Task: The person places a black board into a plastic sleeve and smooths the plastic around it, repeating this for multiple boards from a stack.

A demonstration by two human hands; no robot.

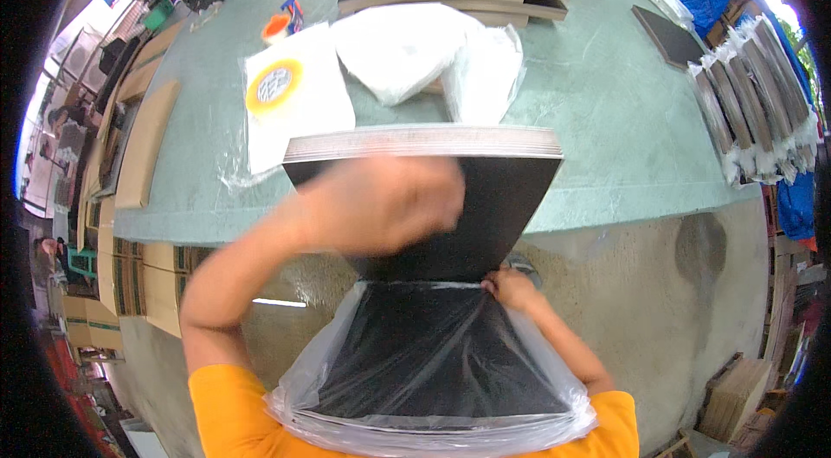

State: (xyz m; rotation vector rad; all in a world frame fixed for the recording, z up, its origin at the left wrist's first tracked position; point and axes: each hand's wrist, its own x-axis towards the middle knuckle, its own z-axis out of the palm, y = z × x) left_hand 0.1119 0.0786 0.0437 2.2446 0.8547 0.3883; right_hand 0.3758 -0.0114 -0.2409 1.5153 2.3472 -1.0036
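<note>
We see a stack of dark flat boards [485, 190] in the middle of the frame, half inside a clear plastic bag [433, 354]. The stack's long axis runs from the lower centre, at our chest, up to the near edge of the green desk [606, 112], where its pale layered end shows as a band of thin edges.

Our left hand [381, 203] lies on the top face of the stack just above centre, blurred with motion. The fingers seem spread flat over the board, but we cannot tell whether they grip anything. Our right hand [511, 287] sits lower right of centre at the bag's mouth, fingers pinched together on the plastic rim where it meets the board. So the right hand is at the bag, and the left at the bare part of the stack above it.

Beyond the stack, white folded bags [415, 51] and a packet with a yellow ring [286, 94] rest on the desk. More wrapped boards [762, 94] line the right edge.
</note>
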